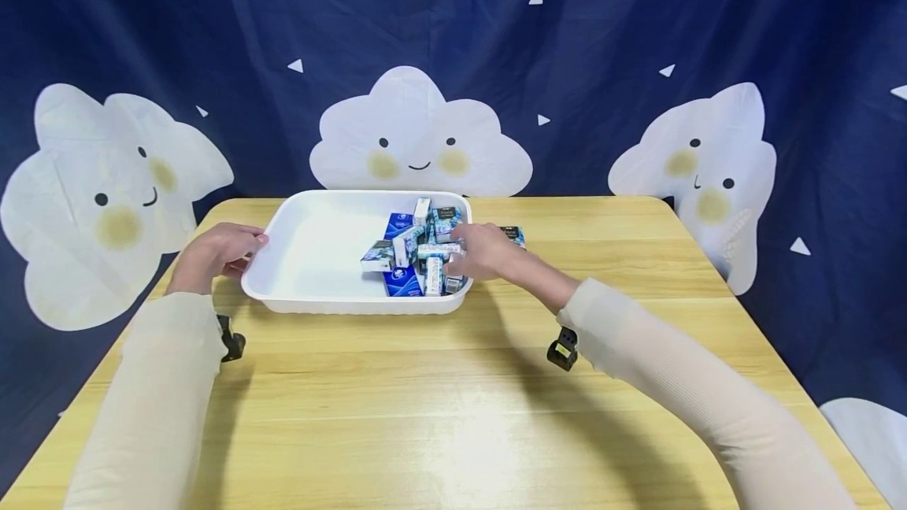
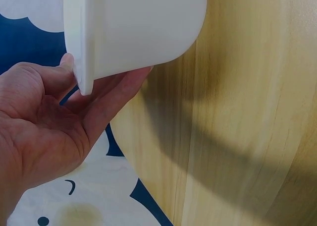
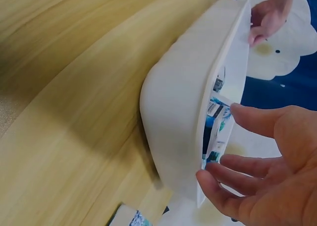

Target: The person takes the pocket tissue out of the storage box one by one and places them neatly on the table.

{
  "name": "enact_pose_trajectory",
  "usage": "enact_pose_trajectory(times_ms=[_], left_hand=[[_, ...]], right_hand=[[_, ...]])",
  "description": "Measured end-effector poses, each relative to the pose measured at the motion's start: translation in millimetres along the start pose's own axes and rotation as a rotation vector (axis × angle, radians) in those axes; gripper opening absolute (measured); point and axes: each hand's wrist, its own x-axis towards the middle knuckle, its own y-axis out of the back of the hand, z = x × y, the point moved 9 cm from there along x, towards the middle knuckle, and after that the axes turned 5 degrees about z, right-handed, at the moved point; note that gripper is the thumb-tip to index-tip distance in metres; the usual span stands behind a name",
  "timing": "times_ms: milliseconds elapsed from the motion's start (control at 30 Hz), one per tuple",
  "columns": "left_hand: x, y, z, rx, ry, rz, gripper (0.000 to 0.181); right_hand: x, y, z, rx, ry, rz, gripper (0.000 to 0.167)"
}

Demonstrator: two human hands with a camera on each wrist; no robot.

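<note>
A white plastic tray (image 1: 354,305) stands at the table's far side, several small blue and white boxes (image 1: 408,245) piled in its right half. My left hand (image 1: 225,249) grips the tray's left end; the left wrist view shows the thumb of that hand (image 2: 54,107) at the rim and fingers beneath the wall (image 2: 143,28). Over the tray's right end is my right hand (image 1: 485,252). Seen from the right wrist, this hand (image 3: 277,156) has its fingers apart at the rim beside the boxes (image 3: 216,109), with no box visibly gripped.
Another small box (image 1: 513,236) lies on the wooden table (image 1: 397,384), right of the tray, partly behind my right hand in the head view. A dark blue curtain (image 1: 588,46) with white clouds hangs behind the table's far edge.
</note>
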Motion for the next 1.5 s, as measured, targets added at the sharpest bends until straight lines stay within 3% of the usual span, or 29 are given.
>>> enact_pose_trajectory(times_ms=[267,867,1167,1500], left_hand=[[1.8,0.6,0.5,-0.023,-0.009,0.017,0.055],[2.1,0.6,0.3,-0.038,-0.004,0.023,0.054],[-0.2,0.4,1.6,-0.038,-0.008,0.012,0.054],[-1.2,0.3,2.3,-0.030,-0.002,0.011,0.055]], right_hand=[[-2.5,-6.7,-1.9,-0.025,0.007,-0.048,0.071],[-0.5,-14.9,0.0,-0.033,0.003,-0.037,0.068],[-1.2,-11.4,-1.7,-0.035,0.008,-0.037,0.066],[-1.5,7.4,-5.9,-0.051,0.012,-0.023,0.057]])
